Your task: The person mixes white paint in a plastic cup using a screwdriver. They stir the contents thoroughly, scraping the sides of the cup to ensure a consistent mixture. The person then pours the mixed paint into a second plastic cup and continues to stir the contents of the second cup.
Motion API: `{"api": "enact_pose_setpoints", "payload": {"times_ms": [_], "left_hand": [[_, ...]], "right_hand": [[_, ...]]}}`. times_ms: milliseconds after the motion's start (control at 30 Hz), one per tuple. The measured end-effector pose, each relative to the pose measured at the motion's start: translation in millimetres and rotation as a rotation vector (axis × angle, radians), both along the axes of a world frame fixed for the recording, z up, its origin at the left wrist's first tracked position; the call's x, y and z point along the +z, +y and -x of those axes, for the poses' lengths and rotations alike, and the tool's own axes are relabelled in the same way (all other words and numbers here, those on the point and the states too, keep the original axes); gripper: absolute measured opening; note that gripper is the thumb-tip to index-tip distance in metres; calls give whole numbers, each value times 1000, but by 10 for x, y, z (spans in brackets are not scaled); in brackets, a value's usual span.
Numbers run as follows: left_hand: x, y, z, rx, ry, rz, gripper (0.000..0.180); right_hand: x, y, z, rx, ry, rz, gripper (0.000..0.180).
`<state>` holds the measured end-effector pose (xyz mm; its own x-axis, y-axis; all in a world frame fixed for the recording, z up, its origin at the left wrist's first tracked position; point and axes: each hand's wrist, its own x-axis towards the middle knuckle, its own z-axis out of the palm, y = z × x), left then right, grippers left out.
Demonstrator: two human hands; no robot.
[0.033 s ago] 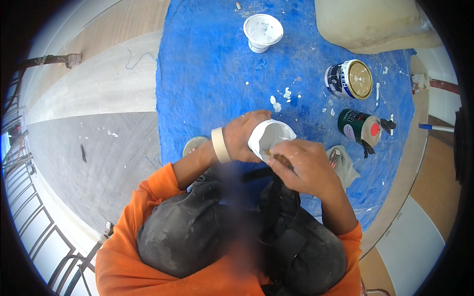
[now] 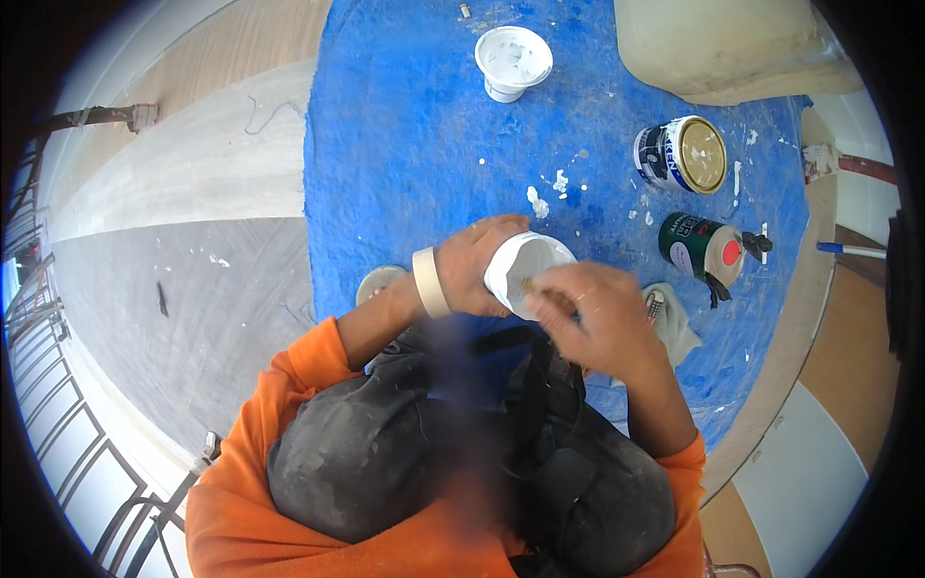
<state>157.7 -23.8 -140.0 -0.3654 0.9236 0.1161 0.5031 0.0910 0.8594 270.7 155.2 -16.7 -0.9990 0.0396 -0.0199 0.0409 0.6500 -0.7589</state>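
- Blue sheeting (image 2: 414, 144), spotted with white, spreads beneath and around the white cup (image 2: 498, 275), which I hold just beyond my bent knees (image 2: 337, 462).
- My left hand (image 2: 474, 270) wraps the cup's left side, fingers closed around it, its mouth tipped partly toward me.
- My right hand (image 2: 602, 313) is at the cup's right rim, thumb and fingers drawn close together; something small and brownish shows at their tips, but I cannot tell whether they pinch it.
- Work inside the cup looks under way, I judge: its inner wall shows pale, yet its bottom is hidden, so how much is done or left I cannot tell.
- Beyond the cup, a second white cup (image 2: 514, 60) stands upright, smeared white inside.
- Right of the cup are a tin (image 2: 701, 154) with its gold lid on, a dark green can (image 2: 686, 239) and, nearest, a greyish cloth (image 2: 680, 337).
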Motion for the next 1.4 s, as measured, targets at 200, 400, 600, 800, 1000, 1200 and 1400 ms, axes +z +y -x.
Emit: {"api": "enact_pose_setpoints", "payload": {"times_ms": [200, 400, 600, 800, 1000, 1200, 1400], "left_hand": [[-6, -3, 3, -5, -6, -4, 96], [32, 10, 10, -14, -9, -9, 96], [30, 13, 5, -12, 0, -4, 98], [30, 5, -4, -10, -20, 7, 99], [16, 10, 3, -25, 2, -3, 99], [7, 1, 8, -34, 1, -5, 98], [18, 1, 11, -43, -19, 6, 97]], "right_hand": [[-28, 8, -10, 38, -31, -33, 15], [0, 33, 8, 39, -99, -92, 15], [-35, 10, 3, -21, -43, -94, 16], [-39, 9, 13, -54, -15, -65, 14], [-23, 4, 10, -42, 2, -51, 15], [-7, 20, -4, -19, -53, 27, 13], [-11, 18, -11, -39, -21, 48, 14]]}}
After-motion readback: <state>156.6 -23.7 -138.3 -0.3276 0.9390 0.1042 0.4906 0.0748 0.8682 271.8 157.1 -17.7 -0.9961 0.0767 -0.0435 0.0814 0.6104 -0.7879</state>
